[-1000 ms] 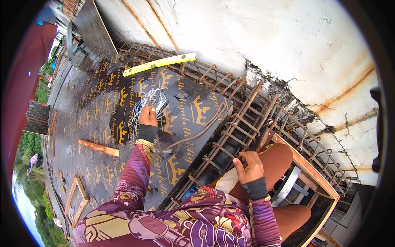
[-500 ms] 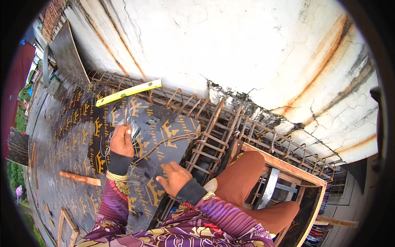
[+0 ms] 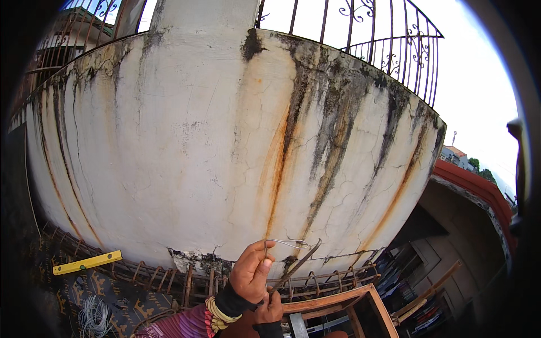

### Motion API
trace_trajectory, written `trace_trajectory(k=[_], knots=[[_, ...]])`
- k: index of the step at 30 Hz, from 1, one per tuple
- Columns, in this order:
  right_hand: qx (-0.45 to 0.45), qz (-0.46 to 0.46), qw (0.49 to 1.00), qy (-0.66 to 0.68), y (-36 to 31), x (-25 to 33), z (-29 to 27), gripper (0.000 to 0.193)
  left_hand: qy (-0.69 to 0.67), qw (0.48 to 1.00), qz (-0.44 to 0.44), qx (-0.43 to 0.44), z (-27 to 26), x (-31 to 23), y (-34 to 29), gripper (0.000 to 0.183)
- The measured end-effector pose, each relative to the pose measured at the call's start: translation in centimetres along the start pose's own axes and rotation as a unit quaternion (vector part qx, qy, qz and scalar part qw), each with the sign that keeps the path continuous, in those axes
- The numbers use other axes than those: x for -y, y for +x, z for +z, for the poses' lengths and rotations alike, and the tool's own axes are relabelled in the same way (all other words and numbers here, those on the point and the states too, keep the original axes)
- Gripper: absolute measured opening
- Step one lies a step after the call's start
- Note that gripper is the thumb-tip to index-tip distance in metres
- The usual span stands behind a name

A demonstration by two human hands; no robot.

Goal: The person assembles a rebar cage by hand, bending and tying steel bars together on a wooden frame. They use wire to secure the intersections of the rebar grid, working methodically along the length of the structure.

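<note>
My left hand [image 3: 251, 275] is raised in front of the stained wall, its fingers closed on a folded piece of tie wire [image 3: 288, 243]. The wire's looped end sticks out to the right. Just below it, my right hand [image 3: 270, 309] is closed around a dark metal tying hook [image 3: 298, 266], whose bent tip points up and right near the wire loop. Part of the right hand is hidden behind the left wrist. Beyond both hands runs a rusty rebar cage [image 3: 307, 286] along the wall's foot.
A yellow spirit level [image 3: 87, 262] lies at the left by the rebar. Below it, a bundle of loose wire [image 3: 94, 316] rests on dark printed boards [image 3: 73, 296]. A wooden frame [image 3: 369, 293] stands at the lower right. The cracked wall [image 3: 186, 152] rises ahead, topped by a metal railing [image 3: 389, 39].
My view has swung up toward the wall and right. The left hand has left the wire bundle with a piece of wire; the right hand, open before, now grips the tying hook.
</note>
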State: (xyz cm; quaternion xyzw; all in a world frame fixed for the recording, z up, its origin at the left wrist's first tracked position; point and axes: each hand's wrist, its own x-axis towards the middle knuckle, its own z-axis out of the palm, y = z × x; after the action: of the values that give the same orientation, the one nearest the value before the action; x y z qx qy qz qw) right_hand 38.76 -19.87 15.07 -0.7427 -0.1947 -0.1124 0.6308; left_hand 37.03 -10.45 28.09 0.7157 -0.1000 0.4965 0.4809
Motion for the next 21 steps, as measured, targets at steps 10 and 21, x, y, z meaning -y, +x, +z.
trace_trajectory(k=[10, 21], knots=[[-0.045, 0.011, 0.998, -0.043, 10.5, -5.6, -12.3, 0.041, 0.161, 0.966, 0.204, 0.001, 3.0, -5.5, 43.5, 0.029], [-0.114, -0.19, 0.97, -0.095, 24.5, -14.1, -17.5, 0.037, 0.486, 0.825, 0.283, -0.055, 8.8, 1.8, 57.7, 0.02]])
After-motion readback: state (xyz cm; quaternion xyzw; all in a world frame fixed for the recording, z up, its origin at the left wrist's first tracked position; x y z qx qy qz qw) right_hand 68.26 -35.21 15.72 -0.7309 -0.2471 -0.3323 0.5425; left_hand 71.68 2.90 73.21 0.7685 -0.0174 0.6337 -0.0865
